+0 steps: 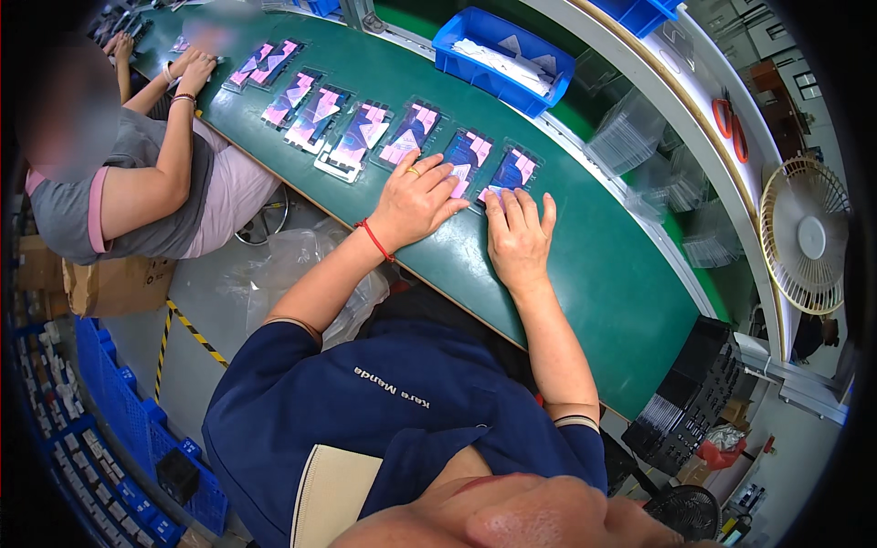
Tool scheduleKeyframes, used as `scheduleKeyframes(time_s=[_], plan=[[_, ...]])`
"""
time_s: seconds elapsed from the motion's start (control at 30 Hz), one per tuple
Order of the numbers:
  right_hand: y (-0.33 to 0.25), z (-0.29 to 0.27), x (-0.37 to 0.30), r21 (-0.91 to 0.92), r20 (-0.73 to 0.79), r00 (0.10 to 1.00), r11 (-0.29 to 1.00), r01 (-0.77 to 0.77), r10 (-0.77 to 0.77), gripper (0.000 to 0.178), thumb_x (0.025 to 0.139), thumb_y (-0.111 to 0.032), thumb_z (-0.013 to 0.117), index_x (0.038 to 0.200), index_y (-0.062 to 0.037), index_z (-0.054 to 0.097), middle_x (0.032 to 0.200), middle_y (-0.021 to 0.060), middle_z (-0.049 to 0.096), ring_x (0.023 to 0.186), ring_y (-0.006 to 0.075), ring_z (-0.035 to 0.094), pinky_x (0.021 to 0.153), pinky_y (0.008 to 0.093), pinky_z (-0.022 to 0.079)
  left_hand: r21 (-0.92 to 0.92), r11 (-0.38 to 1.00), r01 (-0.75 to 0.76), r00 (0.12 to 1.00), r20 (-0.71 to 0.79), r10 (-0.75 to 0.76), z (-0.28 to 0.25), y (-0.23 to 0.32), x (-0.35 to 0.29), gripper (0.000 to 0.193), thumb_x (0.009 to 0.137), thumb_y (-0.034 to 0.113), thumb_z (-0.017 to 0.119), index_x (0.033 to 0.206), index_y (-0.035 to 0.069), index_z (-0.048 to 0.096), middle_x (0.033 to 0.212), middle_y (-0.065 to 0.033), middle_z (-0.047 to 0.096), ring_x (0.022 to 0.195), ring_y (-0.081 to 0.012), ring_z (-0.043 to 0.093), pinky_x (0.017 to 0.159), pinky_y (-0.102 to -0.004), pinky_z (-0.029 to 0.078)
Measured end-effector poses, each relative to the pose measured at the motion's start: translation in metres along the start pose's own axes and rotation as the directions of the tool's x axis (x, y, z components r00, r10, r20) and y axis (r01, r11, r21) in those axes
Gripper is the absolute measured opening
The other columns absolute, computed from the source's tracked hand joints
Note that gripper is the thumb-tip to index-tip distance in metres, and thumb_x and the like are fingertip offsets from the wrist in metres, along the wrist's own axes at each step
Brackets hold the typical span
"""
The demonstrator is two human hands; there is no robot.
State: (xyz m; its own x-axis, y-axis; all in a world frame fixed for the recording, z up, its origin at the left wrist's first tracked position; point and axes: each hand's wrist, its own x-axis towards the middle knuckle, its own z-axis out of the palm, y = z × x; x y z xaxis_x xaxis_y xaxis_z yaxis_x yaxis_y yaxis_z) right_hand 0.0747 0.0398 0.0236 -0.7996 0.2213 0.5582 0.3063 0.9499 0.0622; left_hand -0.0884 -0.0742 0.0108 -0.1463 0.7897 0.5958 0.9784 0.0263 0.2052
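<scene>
Flat dark panels with pink film and pale triangular tabs, in clear packaging, lie in a row along the green table. My left hand (418, 203), with a ring and a red wrist cord, rests palm down. Its outstretched fingertips reach the near ends of one panel (413, 128) and of the panel (469, 151) to its right. At the row's right end, my right hand (521, 233) lies with its fingers apart, its fingertips on the near edge of the last panel (513, 171). Neither hand grips anything that I can see. What lies under the fingertips is hidden.
More such panels (317, 114) continue leftward on the green table (603, 274), where a co-worker's hands (194, 73) work. Beyond the far edge stand a blue bin (502, 59) with white pieces and stacked clear trays (630, 132). Red scissors (729, 128) and a fan (808, 236) are at right.
</scene>
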Motion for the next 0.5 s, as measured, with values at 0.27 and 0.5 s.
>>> scheduleKeyframes(time_s=[0.27,0.5], plan=[[-0.004,-0.009,0.007,0.103,-0.003,1.000,0.995,-0.011,0.011,0.032,0.077,-0.022,0.067,0.105,-0.0073,0.062,0.100,0.0088,0.061,0.099,0.0246,0.057,0.100,0.0493,0.031,-0.055,0.997,0.046,0.995,-0.083,-0.051,-0.017,0.002,0.007,0.039,0.080,0.031,0.067,0.104,0.001,0.063,0.117,-0.0193,0.056,0.106,-0.0322,0.056,0.090,-0.0434,0.044],[0.038,-0.081,-0.022,-0.089,0.010,0.979,0.975,-0.204,0.206,0.036,0.077,-0.023,0.068,0.109,-0.0073,0.062,0.104,0.0076,0.063,0.103,0.0230,0.057,0.101,0.0462,0.028,-0.121,0.989,-0.082,0.975,-0.217,0.054,-0.008,0.017,0.002,0.035,0.076,0.028,0.070,0.099,0.002,0.064,0.115,-0.0191,0.056,0.102,-0.0343,0.057,0.088,-0.0441,0.047]])
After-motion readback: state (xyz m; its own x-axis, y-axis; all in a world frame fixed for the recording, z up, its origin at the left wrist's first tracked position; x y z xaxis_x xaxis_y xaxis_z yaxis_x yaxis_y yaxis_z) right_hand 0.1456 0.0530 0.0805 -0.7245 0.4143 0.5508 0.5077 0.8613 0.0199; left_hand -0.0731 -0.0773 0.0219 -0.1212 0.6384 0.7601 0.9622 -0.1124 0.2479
